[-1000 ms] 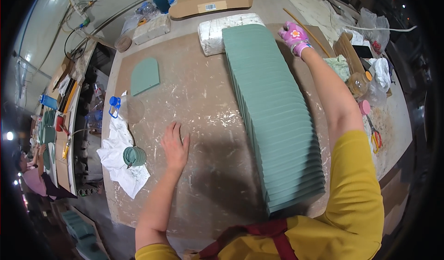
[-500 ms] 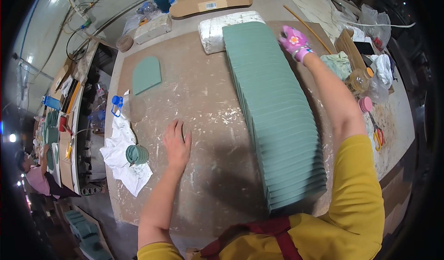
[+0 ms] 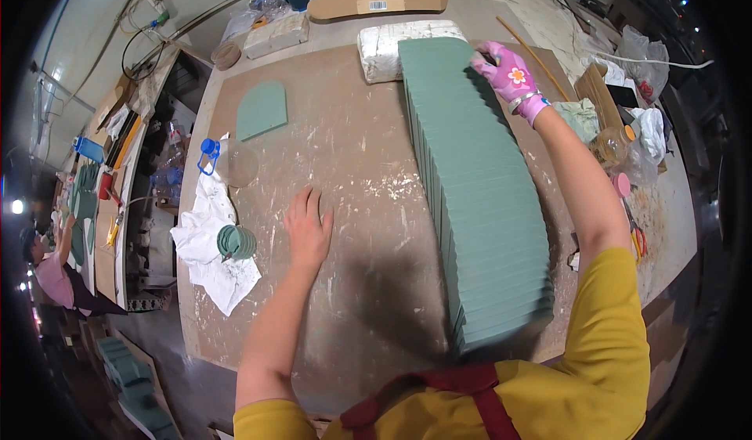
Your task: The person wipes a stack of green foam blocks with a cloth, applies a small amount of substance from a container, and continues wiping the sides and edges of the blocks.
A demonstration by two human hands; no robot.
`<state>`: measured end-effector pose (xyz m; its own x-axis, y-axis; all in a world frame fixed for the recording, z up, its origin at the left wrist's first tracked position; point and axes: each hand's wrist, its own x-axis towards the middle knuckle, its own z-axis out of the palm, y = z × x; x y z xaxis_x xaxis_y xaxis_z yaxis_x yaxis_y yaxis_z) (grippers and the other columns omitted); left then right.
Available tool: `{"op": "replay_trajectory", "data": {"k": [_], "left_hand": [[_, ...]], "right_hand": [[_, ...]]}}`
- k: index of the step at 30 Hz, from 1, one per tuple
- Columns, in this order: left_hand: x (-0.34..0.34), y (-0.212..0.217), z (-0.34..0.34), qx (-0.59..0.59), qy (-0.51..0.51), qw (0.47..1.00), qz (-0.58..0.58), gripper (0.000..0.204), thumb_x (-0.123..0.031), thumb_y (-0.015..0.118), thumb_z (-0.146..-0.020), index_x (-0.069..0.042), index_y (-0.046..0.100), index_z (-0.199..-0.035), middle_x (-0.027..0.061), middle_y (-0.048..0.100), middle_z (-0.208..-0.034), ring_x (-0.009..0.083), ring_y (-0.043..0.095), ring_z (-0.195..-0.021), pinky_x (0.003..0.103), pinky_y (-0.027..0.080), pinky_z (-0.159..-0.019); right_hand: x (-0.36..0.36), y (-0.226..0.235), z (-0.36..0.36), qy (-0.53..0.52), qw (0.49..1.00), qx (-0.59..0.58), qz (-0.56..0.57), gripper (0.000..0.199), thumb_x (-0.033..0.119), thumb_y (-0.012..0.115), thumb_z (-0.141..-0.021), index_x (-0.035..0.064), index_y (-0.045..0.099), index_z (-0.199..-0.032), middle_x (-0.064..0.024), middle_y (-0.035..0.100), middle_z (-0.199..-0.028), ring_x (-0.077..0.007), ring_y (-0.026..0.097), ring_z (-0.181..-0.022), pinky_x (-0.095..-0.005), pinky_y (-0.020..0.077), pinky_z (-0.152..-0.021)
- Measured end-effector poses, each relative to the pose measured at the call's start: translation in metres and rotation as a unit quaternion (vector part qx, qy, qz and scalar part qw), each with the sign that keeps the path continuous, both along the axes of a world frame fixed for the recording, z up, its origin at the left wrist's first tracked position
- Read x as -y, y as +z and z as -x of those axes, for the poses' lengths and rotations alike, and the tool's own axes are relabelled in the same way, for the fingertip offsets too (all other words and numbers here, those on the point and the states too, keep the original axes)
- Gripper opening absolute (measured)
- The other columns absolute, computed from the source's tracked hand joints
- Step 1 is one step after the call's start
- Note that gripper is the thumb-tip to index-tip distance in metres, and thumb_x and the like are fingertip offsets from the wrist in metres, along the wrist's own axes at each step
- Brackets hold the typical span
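A long row of green arch-shaped boards (image 3: 486, 197), packed face to face on edge, runs from near my body to the far side of the table. My right hand (image 3: 507, 76), in a pink flowered glove, is at the far right edge of the row. Its fingers are curled together, fingertips at the boards' edge; whatever they may hold is too small to make out. My left hand (image 3: 308, 225) is bare and rests on the table left of the row, fingers stretched out. One single green arch-shaped board (image 3: 263, 110) lies flat at the far left.
A white wrapped block (image 3: 384, 52) touches the row's far end. On the left are a clear bottle with blue cap (image 3: 210, 156), a white cloth (image 3: 205, 221) and a green ribbed roll (image 3: 236, 242). Scissors (image 3: 639, 240) and a stick (image 3: 533, 56) lie right. Another person (image 3: 59, 275) works far left.
My right hand has come in closer to the far edge of the green boards, its fingertips now at them. My left hand stays on the table. The whole view has shifted slightly.
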<state>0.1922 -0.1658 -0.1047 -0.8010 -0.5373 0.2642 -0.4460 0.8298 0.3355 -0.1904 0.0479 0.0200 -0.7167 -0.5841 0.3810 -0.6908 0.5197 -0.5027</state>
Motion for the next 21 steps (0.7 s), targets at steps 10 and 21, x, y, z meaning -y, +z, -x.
{"op": "replay_trajectory", "data": {"k": [10,21], "left_hand": [[0.001,-0.002,0.002,0.005,0.004,1.0,-0.001,0.045,-0.026,0.059,-0.086,-0.008,0.05,-0.127,0.0112,0.046,-0.134,0.0308,0.041,-0.126,0.046,0.03,-0.102],[-0.106,-0.001,-0.068,-0.068,-0.217,0.931,-0.286,0.045,-0.02,0.057,-0.089,-0.004,0.047,-0.13,0.017,0.05,-0.132,0.0319,0.047,-0.123,0.042,0.036,-0.105]], "right_hand": [[0.034,0.032,-0.138,0.205,0.976,0.074,0.002,0.033,0.033,0.059,-0.088,0.0042,0.06,-0.106,-0.0194,0.064,-0.098,-0.0349,0.063,-0.091,-0.0406,0.0503,-0.081],[0.167,-0.038,-0.376,0.51,0.849,0.117,-0.072,0.019,0.02,0.061,-0.081,0.0072,0.051,-0.091,-0.0171,0.059,-0.084,-0.0384,0.062,-0.079,-0.0448,0.0498,-0.066]]}}
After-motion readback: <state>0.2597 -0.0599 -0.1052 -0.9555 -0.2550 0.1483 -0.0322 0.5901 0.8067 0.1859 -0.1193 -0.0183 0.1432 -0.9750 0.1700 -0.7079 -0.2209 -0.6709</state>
